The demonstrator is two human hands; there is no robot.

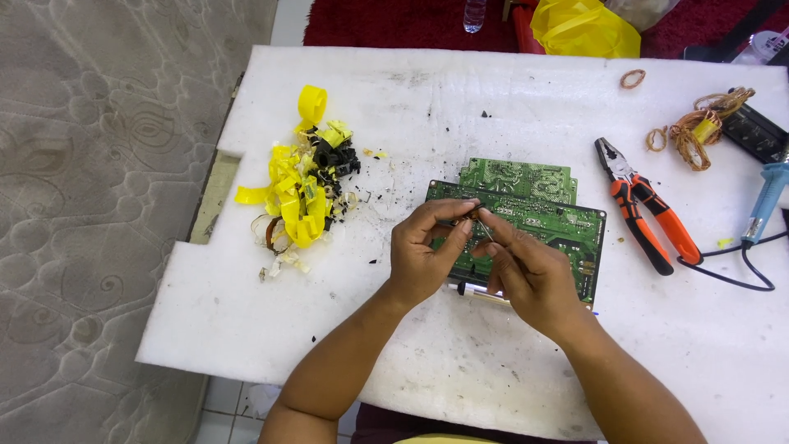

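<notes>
My left hand (423, 251) and right hand (526, 275) pinch a thin wire (483, 226) over the green circuit board (526, 226); steady fingertips matter here.

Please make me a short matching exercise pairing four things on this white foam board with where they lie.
Things:
1. orange-handled pliers
2. heap of yellow tape scraps
3. green circuit boards
4. blue-handled soldering iron

Places:
A. far right edge
B. under both hands
C. left part of the board
D. right of the circuit boards

Pairs: 1-D, 2-C, 3-B, 4-A
</notes>
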